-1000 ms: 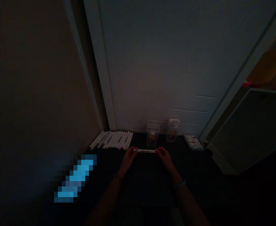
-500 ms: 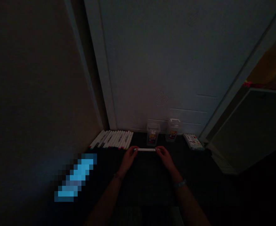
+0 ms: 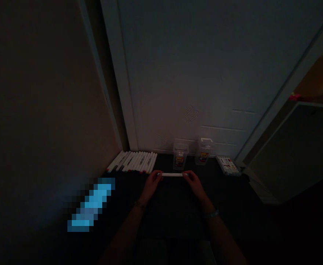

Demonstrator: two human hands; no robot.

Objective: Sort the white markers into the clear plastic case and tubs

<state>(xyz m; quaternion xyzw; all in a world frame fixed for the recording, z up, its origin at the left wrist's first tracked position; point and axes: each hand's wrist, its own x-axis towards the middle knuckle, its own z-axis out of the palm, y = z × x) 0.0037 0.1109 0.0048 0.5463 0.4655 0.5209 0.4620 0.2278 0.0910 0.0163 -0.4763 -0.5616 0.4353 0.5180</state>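
Note:
A white marker (image 3: 172, 175) is held level above the dark table, stretched between my two hands. My left hand (image 3: 152, 181) pinches its left end, and my right hand (image 3: 191, 180) pinches the right end; both fingertips cover the tips. Just left of my left hand lies a row of several white markers (image 3: 139, 162) with coloured ends, side by side. Beyond the held marker stands a clear plastic case (image 3: 180, 156) with a label on its front. A second clear case (image 3: 203, 151) with a handle stands to its right.
At the right back of the dark table (image 3: 175, 213) lies a pack of markers (image 3: 228, 165). A pale panel (image 3: 194, 73) with a heart pattern rises behind, and a wall (image 3: 40, 110) borders the left. A pixelated bright blue patch (image 3: 92, 206) shows at the left. The scene is dim.
Both hands keep the marker in nearly the same place. The view has shifted slightly, so the surroundings sit a little to the right.

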